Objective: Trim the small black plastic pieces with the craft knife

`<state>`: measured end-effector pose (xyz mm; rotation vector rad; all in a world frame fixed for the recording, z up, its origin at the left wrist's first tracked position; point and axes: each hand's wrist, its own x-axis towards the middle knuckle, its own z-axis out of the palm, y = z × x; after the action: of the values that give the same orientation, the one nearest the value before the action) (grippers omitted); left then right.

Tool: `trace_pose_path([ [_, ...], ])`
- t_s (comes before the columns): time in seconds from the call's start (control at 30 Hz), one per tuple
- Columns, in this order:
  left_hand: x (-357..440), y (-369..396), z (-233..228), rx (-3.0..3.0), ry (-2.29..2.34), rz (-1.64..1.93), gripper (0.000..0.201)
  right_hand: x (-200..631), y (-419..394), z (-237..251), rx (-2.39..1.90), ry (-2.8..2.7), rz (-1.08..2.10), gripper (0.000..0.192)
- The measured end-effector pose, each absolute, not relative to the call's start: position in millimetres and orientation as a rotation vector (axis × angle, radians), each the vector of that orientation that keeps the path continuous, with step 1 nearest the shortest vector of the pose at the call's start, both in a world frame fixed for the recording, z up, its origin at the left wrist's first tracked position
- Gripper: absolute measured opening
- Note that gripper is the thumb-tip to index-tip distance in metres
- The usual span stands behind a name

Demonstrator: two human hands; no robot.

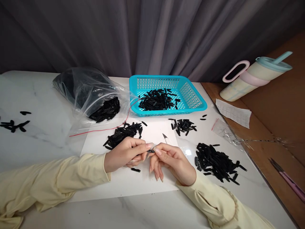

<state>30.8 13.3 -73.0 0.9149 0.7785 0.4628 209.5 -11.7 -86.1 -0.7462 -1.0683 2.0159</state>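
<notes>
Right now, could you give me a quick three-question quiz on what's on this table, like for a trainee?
1. True or false: the turquoise basket holds black pieces.
2. What do the left hand and right hand pinch between them?
A. a small black piece
B. a red pencil
C. a coin
3. What lies under both hands?

Key:
1. True.
2. A.
3. A white sheet on the marble table.
</notes>
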Motion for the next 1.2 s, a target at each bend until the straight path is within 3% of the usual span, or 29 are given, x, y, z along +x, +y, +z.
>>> trace_pose_path([
  [1.2,31.2,10.8,-68.3,0.94,0.863,0.487,0.046,211.1,-14.9,-83.3,-0.814,-1.087,1.991,0.026],
])
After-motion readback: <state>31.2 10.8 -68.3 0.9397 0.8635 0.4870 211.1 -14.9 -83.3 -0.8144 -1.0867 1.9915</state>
